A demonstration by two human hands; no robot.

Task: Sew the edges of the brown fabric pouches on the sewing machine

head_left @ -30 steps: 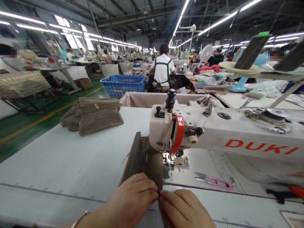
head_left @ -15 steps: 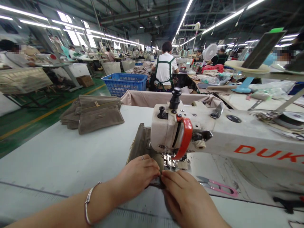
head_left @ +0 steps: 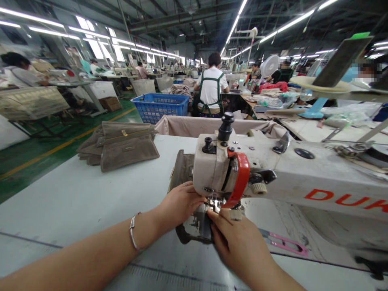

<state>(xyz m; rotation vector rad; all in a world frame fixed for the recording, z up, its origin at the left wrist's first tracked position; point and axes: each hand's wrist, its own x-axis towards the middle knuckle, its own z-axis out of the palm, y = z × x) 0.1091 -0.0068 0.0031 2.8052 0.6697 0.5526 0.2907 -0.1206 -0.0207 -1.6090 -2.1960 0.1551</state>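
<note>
A grey-brown fabric pouch piece (head_left: 182, 171) lies under the sewing machine head (head_left: 209, 165), partly hidden behind it. My left hand (head_left: 177, 205) rests on the pouch left of the presser foot (head_left: 216, 204), its fingers together and gripping the edge beside the needle. My right hand (head_left: 239, 240) is on the near right side of the foot. Its thumb is tucked beneath, and its closed fingertips are at the fabric edge; the exact grip is partly hidden. In front of the foot, a metal plate (head_left: 198, 222) shows between my hands.
Similar brown pouches (head_left: 127, 147) lie stacked at the table's far left. Pink-handled thread snips (head_left: 287, 243) lie right of my right hand. A fabric-lined bin (head_left: 182, 125) and blue basket (head_left: 160, 106) stand beyond the table. A co-worker (head_left: 211, 87) sits further back.
Both hands have moved forward toward the needle. The pouch has slid away from me under the foot, uncovering the metal plate on the near side.
</note>
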